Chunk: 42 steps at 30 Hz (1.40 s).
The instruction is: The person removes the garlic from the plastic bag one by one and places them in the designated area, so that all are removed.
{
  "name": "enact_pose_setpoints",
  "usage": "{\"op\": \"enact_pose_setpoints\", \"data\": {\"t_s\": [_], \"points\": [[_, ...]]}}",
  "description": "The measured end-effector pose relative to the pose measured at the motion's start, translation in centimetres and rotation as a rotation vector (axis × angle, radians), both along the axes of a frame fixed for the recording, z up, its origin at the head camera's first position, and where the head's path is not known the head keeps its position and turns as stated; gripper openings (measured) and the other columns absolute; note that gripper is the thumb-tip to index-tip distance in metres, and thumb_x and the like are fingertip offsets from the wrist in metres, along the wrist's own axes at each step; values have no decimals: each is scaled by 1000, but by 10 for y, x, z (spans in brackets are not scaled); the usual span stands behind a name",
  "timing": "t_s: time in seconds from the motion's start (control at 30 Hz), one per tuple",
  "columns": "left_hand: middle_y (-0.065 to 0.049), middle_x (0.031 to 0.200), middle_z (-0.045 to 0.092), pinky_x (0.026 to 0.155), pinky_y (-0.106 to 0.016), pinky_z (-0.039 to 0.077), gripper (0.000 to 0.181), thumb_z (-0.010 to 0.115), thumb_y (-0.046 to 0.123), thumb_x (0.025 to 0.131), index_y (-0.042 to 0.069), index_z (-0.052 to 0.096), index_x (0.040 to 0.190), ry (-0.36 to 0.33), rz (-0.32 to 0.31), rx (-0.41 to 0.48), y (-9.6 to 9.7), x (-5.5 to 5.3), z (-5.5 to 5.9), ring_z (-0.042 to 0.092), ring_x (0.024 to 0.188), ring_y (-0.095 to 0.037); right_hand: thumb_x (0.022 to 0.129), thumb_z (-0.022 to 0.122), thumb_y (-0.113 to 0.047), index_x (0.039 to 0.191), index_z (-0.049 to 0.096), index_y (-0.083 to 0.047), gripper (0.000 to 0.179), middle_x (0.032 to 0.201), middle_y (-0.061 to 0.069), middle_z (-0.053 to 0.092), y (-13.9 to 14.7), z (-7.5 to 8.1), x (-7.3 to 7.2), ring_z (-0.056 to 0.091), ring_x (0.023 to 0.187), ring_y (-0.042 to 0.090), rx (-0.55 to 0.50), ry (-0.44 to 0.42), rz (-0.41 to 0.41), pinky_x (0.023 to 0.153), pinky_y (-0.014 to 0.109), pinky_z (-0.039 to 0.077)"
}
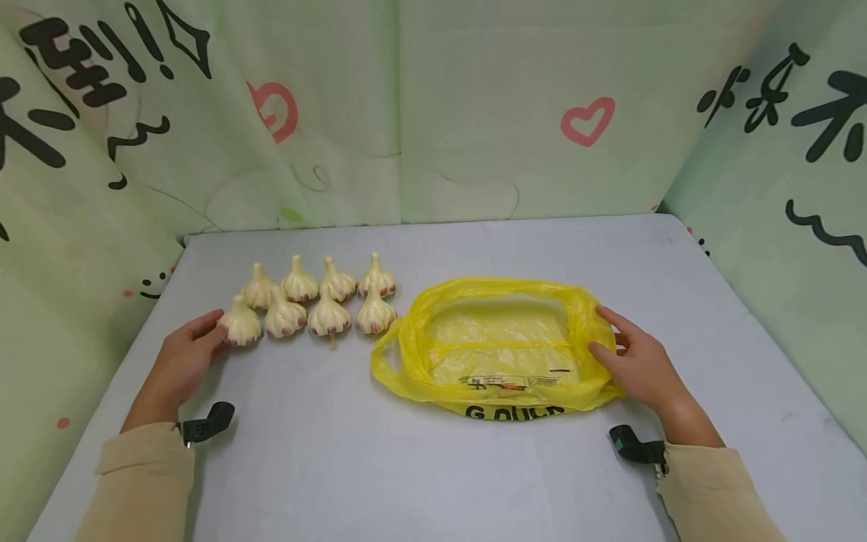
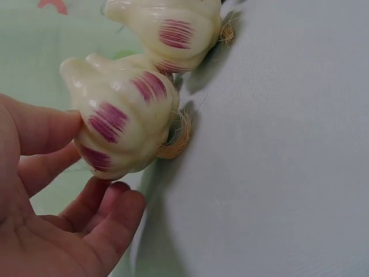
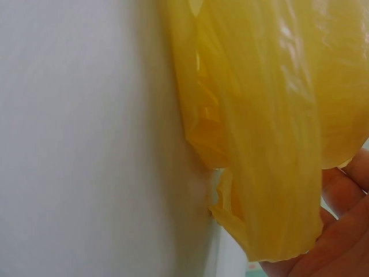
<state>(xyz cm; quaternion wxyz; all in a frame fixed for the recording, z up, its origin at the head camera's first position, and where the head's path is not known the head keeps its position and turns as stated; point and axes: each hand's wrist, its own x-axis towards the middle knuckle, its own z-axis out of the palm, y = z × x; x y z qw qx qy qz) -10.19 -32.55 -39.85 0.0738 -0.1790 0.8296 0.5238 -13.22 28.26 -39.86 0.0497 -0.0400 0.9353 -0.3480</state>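
Several garlic bulbs [image 1: 329, 312] stand in two rows on the left half of the table, pale with purple streaks. My left hand [image 1: 181, 363] pinches the front-left bulb [image 1: 240, 322] from its left side. In the left wrist view, fingertips touch that bulb [image 2: 124, 118], and its brown root tuft shows. To the right of the rows lies a yellow plastic bag [image 1: 433, 393], its mouth spread wide and facing up, nothing seen inside. My right hand [image 1: 642, 365] holds the bag's right edge. The right wrist view shows yellow plastic [image 3: 271, 144] hanging beside the fingers.
A white cloth covers the table [image 1: 406, 482]. Pale green curtains [image 1: 474, 113] with hearts and black lettering enclose its back and sides. A black wrist camera [image 1: 206, 424] is worn on the left wrist, another camera [image 1: 635, 446] on the right.
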Motion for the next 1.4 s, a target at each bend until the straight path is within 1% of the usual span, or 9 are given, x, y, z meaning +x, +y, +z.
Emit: {"op": "enact_pose_setpoints", "data": {"t_s": [0.17, 0.3, 0.53, 0.63, 0.73, 0.97, 1.07, 1.2, 1.4], "points": [[-26, 152, 33, 85, -16, 48, 58, 43, 28, 107, 2, 29, 157, 43, 47, -38, 1, 0, -2, 47, 119, -20, 102, 56, -29, 157, 28, -3, 66, 151, 33, 35, -1, 1, 0, 45, 121, 49, -3, -4, -1, 94, 59, 48], [-23, 151, 36, 83, -14, 47, 57, 44, 30, 107, 1, 34, 154, 50, 55, -53, 2, 2, -3, 49, 115, -14, 102, 56, -29, 157, 28, -3, 66, 151, 33, 34, -1, 2, 0, 44, 122, 50, -8, -6, -1, 95, 60, 47], [-24, 153, 34, 97, -32, 49, 73, 49, 50, 102, 5, 32, 157, 19, 67, -80, 6, 3, -2, 50, 123, -27, 102, 56, -29, 157, 29, -3, 66, 150, 33, 35, -1, 2, 0, 45, 120, 49, -1, -1, 2, 94, 59, 48], [-25, 155, 32, 105, -44, 43, 80, 58, 50, 98, 5, 30, 157, 4, 88, -60, 8, 2, -1, 43, 132, -36, 102, 56, -28, 156, 29, -2, 66, 150, 34, 36, -1, 2, 1, 46, 119, 49, 3, 3, 2, 93, 58, 49], [-25, 155, 31, 105, -48, 41, 81, 63, 48, 96, 5, 30, 157, -6, 100, -52, 9, 2, -1, 37, 137, -39, 102, 56, -28, 156, 30, -2, 65, 149, 34, 37, -1, 2, 1, 47, 118, 48, 4, 9, 3, 92, 58, 49], [-24, 154, 33, 84, -20, 46, 73, 60, 43, 99, 8, 33, 157, 20, 94, -87, 7, 3, -2, 40, 134, -37, 102, 56, -28, 156, 30, -2, 65, 148, 34, 38, 0, 2, 1, 49, 118, 48, 2, 17, 9, 92, 58, 49], [-24, 153, 35, 79, -16, 44, 69, 58, 41, 100, 8, 35, 156, 28, 84, -106, 6, 2, -1, 42, 133, -37, 102, 56, -29, 156, 30, -2, 66, 148, 34, 38, 0, 1, 1, 49, 118, 48, 2, 14, 8, 92, 58, 50], [-24, 154, 35, 82, -21, 46, 64, 56, 37, 102, 8, 37, 155, 25, 62, -133, 6, 1, 2, 41, 135, -38, 103, 56, -29, 156, 29, -2, 66, 148, 34, 38, 0, 1, 0, 49, 117, 47, 0, 10, 6, 91, 57, 50], [-23, 156, 34, 97, -41, 47, 60, 52, 34, 104, 8, 36, 156, 15, 47, -143, 6, 0, 5, 40, 137, -38, 103, 55, -29, 157, 29, -2, 66, 149, 34, 36, 0, 1, 0, 47, 119, 48, 2, 7, 6, 92, 58, 49]]}}
